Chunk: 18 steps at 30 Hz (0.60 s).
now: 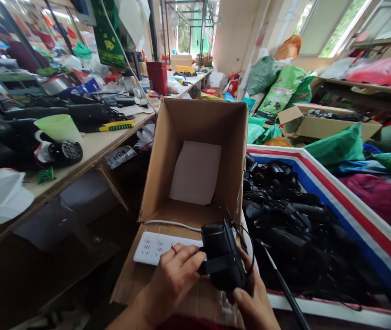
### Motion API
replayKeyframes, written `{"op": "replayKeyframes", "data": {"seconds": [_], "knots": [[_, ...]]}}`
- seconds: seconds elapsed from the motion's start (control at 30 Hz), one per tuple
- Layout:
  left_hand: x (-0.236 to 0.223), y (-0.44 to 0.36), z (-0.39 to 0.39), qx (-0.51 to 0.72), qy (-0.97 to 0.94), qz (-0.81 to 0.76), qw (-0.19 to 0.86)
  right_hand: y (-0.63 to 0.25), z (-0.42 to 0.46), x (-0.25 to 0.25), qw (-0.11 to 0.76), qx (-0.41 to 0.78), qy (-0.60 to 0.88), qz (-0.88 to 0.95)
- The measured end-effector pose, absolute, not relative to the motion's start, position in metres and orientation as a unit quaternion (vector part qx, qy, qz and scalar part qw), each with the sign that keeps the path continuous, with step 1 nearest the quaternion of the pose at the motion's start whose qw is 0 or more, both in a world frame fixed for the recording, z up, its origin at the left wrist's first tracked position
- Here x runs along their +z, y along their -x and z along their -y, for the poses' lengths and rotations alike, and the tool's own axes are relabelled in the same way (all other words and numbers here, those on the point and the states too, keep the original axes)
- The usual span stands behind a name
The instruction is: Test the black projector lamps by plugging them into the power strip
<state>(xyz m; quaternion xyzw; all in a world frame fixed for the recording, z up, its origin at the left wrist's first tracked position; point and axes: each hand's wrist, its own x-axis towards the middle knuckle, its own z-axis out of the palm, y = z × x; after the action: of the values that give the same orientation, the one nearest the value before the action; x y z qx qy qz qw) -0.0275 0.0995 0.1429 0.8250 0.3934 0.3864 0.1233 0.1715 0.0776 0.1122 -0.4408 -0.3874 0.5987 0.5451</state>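
Both hands hold a black device point(223, 260) with a strap and a thin cord, low in the middle of the view. My left hand point(173, 279), with a ring on one finger, has its fingers curled against the device's left side. My right hand point(254, 302) cups it from below and the right, fingers wrapped round it. Just behind the device lies a white power strip point(154, 247) on the near flap of an open cardboard box point(181, 151). A white sheet point(195, 172) lies on the box's bottom.
To the right, a red, white and blue striped bin point(336, 192) is piled with several black devices point(285, 215). A cluttered workbench point(88, 146) runs along the left with a green cup point(58, 126). Green bags point(336, 146) and another carton point(319, 123) sit at the back right.
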Motion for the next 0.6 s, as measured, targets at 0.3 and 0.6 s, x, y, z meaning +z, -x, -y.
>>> {"op": "replayKeyframes", "data": {"seconds": [0.3, 0.6], "knots": [[0.127, -0.016, -0.1, 0.522, -0.325, -0.425, 0.664, -0.176, -0.075, 0.099, 0.582, 0.627, 0.397, 0.333], [0.133, -0.043, -0.1, 0.477, -0.16, -0.26, 0.824, -0.178, -0.065, 0.118, 0.557, 0.601, 0.446, 0.36]]}}
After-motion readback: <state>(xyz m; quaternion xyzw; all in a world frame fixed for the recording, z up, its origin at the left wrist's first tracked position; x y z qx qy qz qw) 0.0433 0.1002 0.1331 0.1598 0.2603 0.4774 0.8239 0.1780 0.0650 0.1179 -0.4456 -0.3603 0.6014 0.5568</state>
